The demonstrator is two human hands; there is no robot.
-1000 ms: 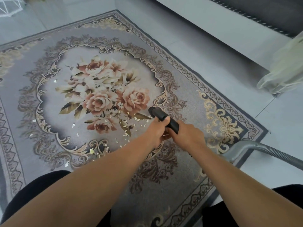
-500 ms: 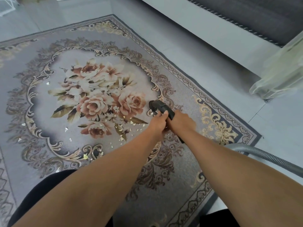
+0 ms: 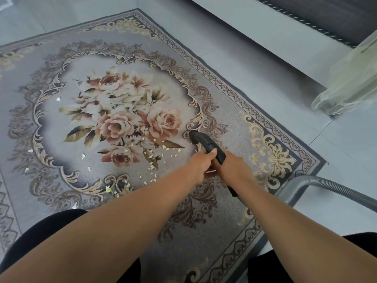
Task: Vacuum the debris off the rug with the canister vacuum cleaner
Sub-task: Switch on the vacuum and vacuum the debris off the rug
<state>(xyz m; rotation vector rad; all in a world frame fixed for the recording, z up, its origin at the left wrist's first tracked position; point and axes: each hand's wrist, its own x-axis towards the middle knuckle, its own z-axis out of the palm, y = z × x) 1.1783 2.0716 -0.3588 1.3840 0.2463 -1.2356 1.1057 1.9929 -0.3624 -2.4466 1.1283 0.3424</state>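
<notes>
Since the black nozzle (image 3: 206, 142) must be steered low over the rug (image 3: 234, 119), I keep both sets of fingers curled round it, left hand (image 3: 201, 165) with thumb on top, right hand (image 3: 234, 170) behind, hose (image 3: 326, 185) trailing right. Its mouth sits just right of the debris (image 3: 152, 167); a second ago it was nearer the rose.

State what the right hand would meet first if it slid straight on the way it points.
Probably the left hand, gripping the black tube just ahead of the right hand; depth is unclear.
</notes>
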